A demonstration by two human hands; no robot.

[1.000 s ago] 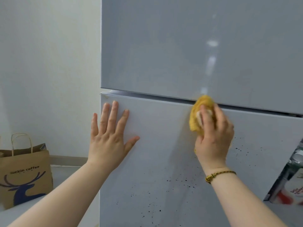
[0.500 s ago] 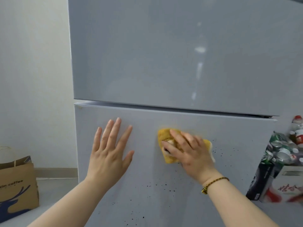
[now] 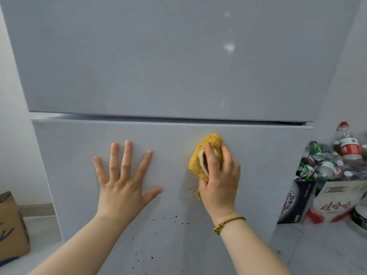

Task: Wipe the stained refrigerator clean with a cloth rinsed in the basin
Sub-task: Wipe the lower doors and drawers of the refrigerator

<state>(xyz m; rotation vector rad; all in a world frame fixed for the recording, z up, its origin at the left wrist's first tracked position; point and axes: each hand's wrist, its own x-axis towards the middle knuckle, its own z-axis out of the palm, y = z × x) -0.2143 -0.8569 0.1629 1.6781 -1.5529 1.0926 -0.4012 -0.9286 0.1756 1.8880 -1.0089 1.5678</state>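
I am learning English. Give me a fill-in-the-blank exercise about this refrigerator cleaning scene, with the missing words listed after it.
1. The right hand presses a ____ cloth against the lower refrigerator door.
2. The left hand lies flat on the door and holds ____.
3. Most dark specks on the door lie ____ the two hands.
4. The bracelet is on the ____ wrist.

Missing words: yellow; nothing; below; right.
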